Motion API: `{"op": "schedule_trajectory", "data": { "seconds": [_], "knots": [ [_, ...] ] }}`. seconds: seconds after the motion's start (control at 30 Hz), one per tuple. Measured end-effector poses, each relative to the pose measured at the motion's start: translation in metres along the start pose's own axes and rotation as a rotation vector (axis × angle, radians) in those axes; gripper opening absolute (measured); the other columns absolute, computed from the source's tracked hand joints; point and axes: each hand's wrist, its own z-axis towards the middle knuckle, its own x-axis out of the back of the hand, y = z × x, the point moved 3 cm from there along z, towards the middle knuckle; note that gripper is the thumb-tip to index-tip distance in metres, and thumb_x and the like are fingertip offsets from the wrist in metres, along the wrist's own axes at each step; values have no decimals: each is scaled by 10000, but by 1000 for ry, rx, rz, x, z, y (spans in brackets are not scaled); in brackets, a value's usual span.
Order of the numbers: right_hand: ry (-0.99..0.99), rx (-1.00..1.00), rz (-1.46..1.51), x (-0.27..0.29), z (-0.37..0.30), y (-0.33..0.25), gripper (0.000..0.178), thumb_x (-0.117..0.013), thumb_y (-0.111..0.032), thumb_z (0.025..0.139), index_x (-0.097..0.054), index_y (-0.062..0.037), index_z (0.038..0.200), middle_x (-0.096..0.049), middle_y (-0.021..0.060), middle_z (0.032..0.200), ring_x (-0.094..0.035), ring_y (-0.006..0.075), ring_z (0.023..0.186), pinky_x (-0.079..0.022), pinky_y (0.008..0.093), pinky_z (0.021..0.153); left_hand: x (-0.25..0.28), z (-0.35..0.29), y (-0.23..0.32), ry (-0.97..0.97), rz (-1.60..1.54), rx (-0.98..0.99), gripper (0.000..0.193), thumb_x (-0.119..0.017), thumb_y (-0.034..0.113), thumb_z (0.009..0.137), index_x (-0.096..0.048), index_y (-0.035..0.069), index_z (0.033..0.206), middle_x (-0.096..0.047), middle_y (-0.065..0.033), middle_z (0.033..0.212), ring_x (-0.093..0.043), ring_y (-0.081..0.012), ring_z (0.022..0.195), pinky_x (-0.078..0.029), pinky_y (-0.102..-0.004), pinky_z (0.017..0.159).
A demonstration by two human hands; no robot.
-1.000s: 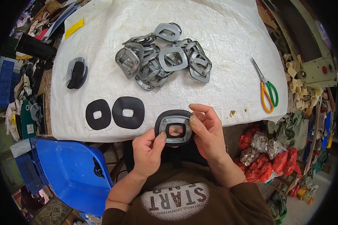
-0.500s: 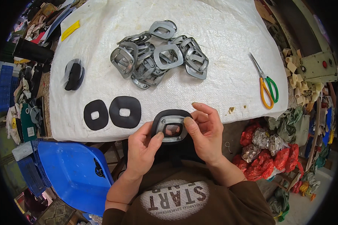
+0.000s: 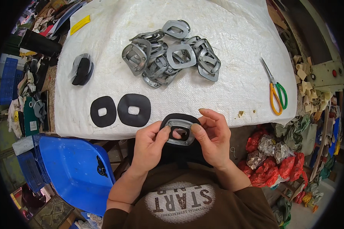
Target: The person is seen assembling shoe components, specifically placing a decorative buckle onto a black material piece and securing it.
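Between my two hands, just off the table's near edge, is a rounded grey metal frame (image 3: 180, 142) laid against a black pad (image 3: 178, 116) with a central opening. My left hand (image 3: 149, 142) pinches its left side, thumb on the metal's upper left corner. On the opposite side my right hand (image 3: 215, 138) grips it with the thumb pressed at the upper right, the other fingers partly behind. Two flat black pads with square holes, a left pad (image 3: 97, 120) and a right pad (image 3: 140, 119), lie on the table left of my hands.
Several similar metal frames (image 3: 181, 56) are piled on the white table cover (image 3: 233, 49). Scissors (image 3: 274, 89) with orange and green handles lie at the right. A black bundle in clear wrap (image 3: 82, 70) sits at the left, above a blue tub (image 3: 74, 168). Red bags (image 3: 262, 172) stand below right.
My left thumb has moved from the frame's lower left up to its upper left corner. The right thumb still presses the upper right. The whole view has shifted slightly.
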Motion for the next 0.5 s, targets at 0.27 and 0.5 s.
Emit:
{"op": "schedule_trajectory", "data": {
  "seconds": [0.27,0.5],
  "knots": [
    [50,-312,382,1,-1,11,359,-542,-82,873,-407,-18,1200,-527,18,819,-468,55,701,-391,190,667,-11,-2,-7,64,-18,-37,224,-414,72,900,-577,-83,899,-629,-121,823,-588,-145,732,-470,-260,692],
    [-32,-401,561,-5,-1,4,378,-480,-128,907,-359,6,1239,-563,87,795,-532,127,724,-436,267,723,-13,-5,-5,60,-81,-57,195,-446,66,898,-586,-69,917,-632,-83,800,-575,-90,719,-459,-212,662]
  ]
}}
